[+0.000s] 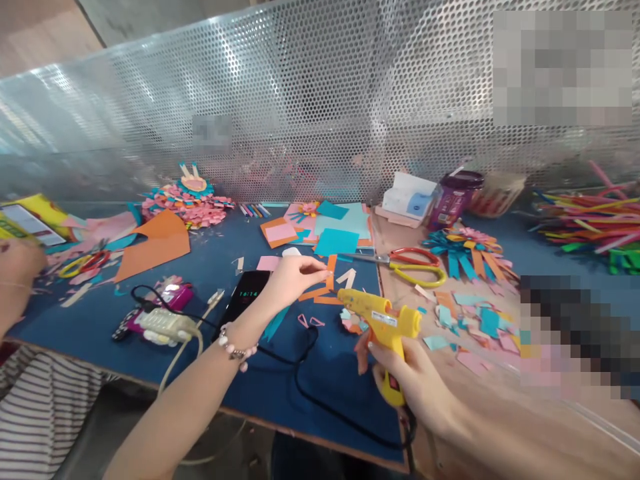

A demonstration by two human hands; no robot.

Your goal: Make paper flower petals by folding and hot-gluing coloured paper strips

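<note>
Right, the yellow glue gun (374, 313) sits over the right-hand part of the blue table (345, 387), beside the seam with the brown board (453, 417). Its nozzle (342, 294) points leftward and a touch away from the person, the barrel's long axis running roughly crosswise, the grip slanting down towards the near edge. And the right hand (417, 373) has it firmly, fingers curled round the handle, palm closed against it.

Across from it, the left hand (293, 280) is in a fine pinch, thumb and fingertips all but together on an orange paper strip (331, 265). That strip's long axis runs away from the person, its near end close to the nozzle; whether the two touch, you can't tell. More orange pieces (327, 300) lie just below the pinch.

Out wider now: the black cord (345, 410) loops across the near side, and a phone (243, 295) lies beside the left forearm, lit with the time. Beyond the gun, scissors (384, 259) with red and yellow handles point left; paper scraps (490, 320) litter the right, a purple cup (453, 203) standing behind. Far left, a co-worker's arm (17, 287) edges in.
</note>
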